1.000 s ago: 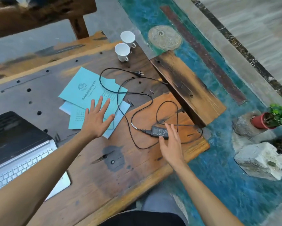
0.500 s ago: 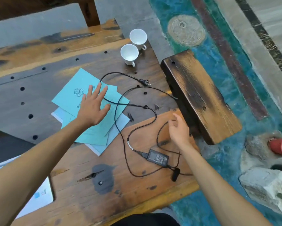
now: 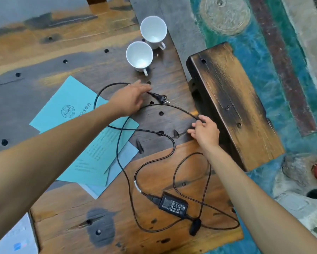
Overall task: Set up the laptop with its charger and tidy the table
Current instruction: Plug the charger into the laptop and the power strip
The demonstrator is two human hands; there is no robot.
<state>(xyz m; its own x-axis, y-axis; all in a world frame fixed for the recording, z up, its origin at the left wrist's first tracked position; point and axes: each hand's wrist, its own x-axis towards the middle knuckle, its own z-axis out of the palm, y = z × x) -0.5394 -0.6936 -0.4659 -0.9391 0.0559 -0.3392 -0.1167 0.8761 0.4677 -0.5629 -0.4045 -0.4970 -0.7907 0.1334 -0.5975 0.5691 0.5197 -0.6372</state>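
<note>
Charger brick (image 3: 173,204): black, lying flat on the wooden desk (image 3: 172,173) at 5 o'clock from the middle of the view, its cables looping loosely around it. Power cord (image 3: 174,143): black, running from the brick up toward 12 o'clock and across the papers; its two-pin plug (image 3: 161,98) lies on the desk just below the cups. Your left hand (image 3: 130,99): reaching in from 9 o'clock, fingers at the cord just behind the plug; whether that grip has closed on the cord cannot be told. Your right hand (image 3: 205,132): at 3 o'clock, fingertips pinching a thin cable arc (image 3: 172,106) near the dark wooden bench (image 3: 232,110). Teal papers (image 3: 77,110): overlapping sheets at 9 o'clock, partly under your left forearm. Two white cups (image 3: 139,55): upright, touching, at 12 o'clock. Laptop (image 3: 13,239): only a pale corner shows at 7 o'clock.
</note>
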